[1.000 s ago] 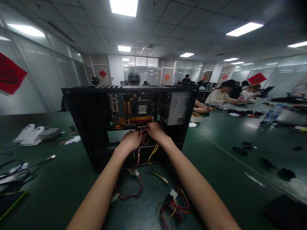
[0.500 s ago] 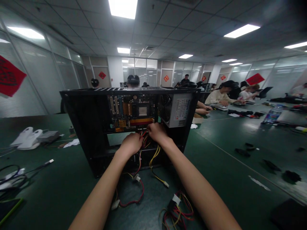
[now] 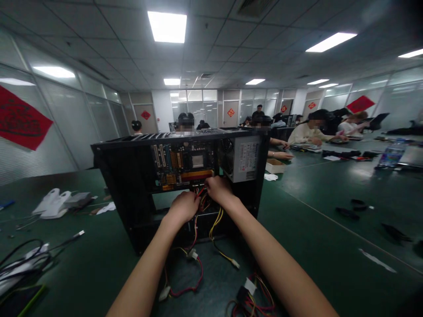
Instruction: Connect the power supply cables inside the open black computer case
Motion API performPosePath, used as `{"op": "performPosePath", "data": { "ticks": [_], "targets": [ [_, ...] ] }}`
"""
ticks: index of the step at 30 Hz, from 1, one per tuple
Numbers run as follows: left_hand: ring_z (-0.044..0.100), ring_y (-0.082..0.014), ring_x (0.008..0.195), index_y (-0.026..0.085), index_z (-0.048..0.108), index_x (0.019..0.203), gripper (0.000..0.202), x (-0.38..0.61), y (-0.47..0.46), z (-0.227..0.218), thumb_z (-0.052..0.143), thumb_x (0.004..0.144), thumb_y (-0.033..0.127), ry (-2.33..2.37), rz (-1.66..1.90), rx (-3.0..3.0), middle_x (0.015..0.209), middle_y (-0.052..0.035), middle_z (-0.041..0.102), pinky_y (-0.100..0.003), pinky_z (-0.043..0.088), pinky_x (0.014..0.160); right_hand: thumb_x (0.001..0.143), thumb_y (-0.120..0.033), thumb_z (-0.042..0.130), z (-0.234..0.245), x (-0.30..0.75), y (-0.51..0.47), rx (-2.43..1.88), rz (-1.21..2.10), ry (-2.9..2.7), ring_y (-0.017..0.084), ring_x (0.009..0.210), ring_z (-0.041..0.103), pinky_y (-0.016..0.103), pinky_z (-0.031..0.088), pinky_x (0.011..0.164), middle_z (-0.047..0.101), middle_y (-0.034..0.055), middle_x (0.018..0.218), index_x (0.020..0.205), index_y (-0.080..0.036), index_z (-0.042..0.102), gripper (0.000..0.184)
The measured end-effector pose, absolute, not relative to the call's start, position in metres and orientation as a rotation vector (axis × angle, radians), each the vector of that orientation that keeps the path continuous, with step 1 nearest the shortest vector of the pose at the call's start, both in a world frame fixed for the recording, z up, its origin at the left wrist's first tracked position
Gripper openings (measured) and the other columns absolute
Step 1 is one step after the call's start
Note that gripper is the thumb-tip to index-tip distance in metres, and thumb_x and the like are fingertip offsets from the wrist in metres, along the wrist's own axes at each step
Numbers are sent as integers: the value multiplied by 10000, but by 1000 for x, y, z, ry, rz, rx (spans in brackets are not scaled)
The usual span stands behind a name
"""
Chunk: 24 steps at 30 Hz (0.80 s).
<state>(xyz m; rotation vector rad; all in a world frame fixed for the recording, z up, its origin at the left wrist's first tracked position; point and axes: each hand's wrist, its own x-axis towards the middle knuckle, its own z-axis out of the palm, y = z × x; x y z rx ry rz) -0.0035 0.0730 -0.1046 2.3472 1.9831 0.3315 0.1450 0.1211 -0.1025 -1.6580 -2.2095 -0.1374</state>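
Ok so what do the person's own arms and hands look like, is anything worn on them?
Both arms are bare as far as the picture shows them, and no sleeves are in view. The left hand and the right hand wear no gloves. No watch or band shows at either wrist. The fingers are mostly hidden, so rings cannot be ruled out.

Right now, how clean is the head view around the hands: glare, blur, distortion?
Head view: ceiling light panels blown out white; wide lens bows the walls and green table; the computer case interior is dim, so the wires between left hand and right hand read poorly; edges slightly soft.
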Motion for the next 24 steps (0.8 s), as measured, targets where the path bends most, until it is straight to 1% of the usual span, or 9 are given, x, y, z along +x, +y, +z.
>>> {"op": "performPosePath", "data": {
  "ticks": [8,17,24],
  "targets": [
    [679,-243,810,173,706,872,383,-5,75,-104,401,957,388,1944,328,2389,922,-145,734,-301,424,662,945,-213,457,-98,146,116,-1643,-97,-2208,247,946,711,299,494,759,745,136,1039,1054,-203,743,306],
    [682,-264,828,161,717,911,395,-3,74,-103,404,953,398,1995,319,2392,963,-168,731,-318,441,675,961,-262,465,-101,147,117,-1651,-110,-2188,254,957,709,302,500,774,742,143,1046,1079,-193,737,305],
    [689,-252,851,151,723,909,400,-4,74,-100,401,956,384,1928,313,2429,957,-167,737,-304,449,698,985,-302,441,-100,148,113,-1677,-81,-2184,225,1000,695,286,494,835,739,143,1073,1099,-187,729,330]
  ]
}}
